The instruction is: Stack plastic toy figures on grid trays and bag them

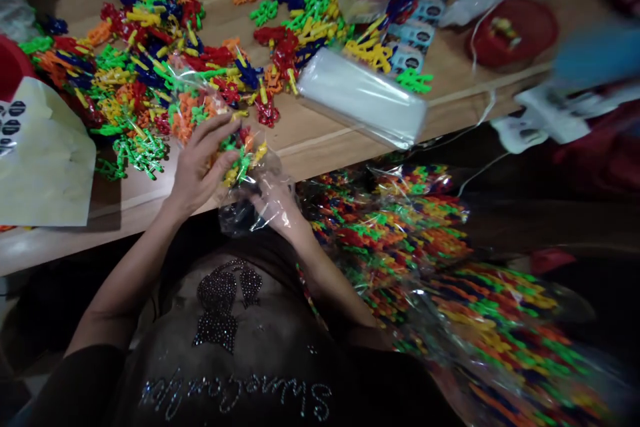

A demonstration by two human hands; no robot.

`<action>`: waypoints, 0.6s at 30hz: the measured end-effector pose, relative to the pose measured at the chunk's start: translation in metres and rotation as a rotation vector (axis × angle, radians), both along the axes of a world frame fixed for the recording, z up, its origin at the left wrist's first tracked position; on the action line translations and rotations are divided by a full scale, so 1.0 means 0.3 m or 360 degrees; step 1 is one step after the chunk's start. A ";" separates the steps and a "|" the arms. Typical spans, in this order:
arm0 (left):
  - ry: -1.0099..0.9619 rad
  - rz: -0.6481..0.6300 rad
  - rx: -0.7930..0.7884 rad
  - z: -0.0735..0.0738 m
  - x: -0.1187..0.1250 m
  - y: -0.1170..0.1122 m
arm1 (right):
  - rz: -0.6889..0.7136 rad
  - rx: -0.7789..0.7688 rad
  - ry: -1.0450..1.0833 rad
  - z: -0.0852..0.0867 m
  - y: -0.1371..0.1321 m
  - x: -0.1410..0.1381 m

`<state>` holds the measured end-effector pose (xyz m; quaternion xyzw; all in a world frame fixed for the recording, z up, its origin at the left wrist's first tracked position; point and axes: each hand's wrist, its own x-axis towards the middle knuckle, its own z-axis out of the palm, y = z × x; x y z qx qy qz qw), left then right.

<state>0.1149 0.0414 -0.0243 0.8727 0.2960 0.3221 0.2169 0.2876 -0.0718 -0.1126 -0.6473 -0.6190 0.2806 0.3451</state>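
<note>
My left hand (203,163) is curled against a clear plastic bag (270,160), with thumb and fingers bent round small colourful plastic toy figures (243,155). Green, yellow, orange and red ones show there. My right hand (277,203) grips the near side of the bag from the right; loose film covers its fingers, which are partly hidden. The bag is at the table's front edge, close to my body. Just beyond my left hand lie orange toy figures (187,113) under shiny film.
A large pile of toy figures (145,47) spreads over the wooden table (320,143). A stack of clear bags (365,97) lies right of my hands. Printed cards (410,37) and a red dish (515,30) are farther back. Filled bags (400,220) stand below the edge; a cream-and-red packet (45,153) is left.
</note>
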 end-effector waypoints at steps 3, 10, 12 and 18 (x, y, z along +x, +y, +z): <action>-0.0307 0.0287 0.0072 0.021 -0.066 -0.009 | 0.0488 -0.0142 0.0010 0.129 -0.121 0.094; -0.0545 0.0679 0.0106 -0.022 -0.205 -0.018 | 0.1727 -0.0193 0.0456 0.589 -0.170 0.253; -0.0570 0.0684 0.0104 -0.065 -0.215 -0.020 | 0.1324 -0.0011 0.0297 0.639 -0.094 0.212; -0.0645 0.0916 -0.0044 -0.270 -0.248 -0.039 | 0.0140 0.0359 -0.0736 0.480 0.196 -0.010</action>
